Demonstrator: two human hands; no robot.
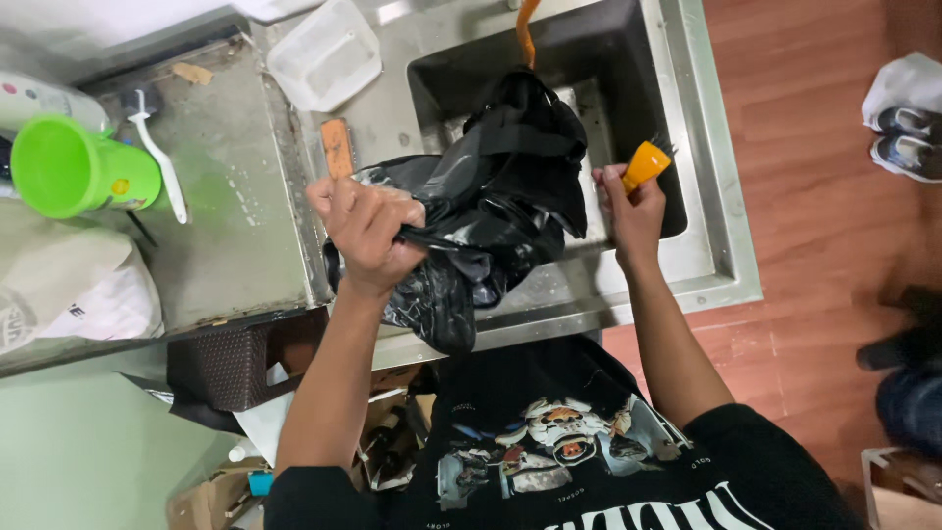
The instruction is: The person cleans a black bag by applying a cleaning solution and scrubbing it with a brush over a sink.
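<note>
Overhead, left hand [365, 228] fisting garment [491, 196] (wet)

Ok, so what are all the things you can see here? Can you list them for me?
Black garment: one, black and wet-looking, bunched over the sink edge.
Sink: one, steel, top middle.
Brush: one, orange handle, over the sink.
Green cup: one, bright green, left counter.
White brush: one, white, beside the cup.
Clear tub: one, see-through, top of the counter.
Orange block: one, flat, by the sink.
Shoes: a pair, on the wooden floor at right.
Left hand: one, fingers gripping the garment.
Right hand: one, holding the brush.
</note>
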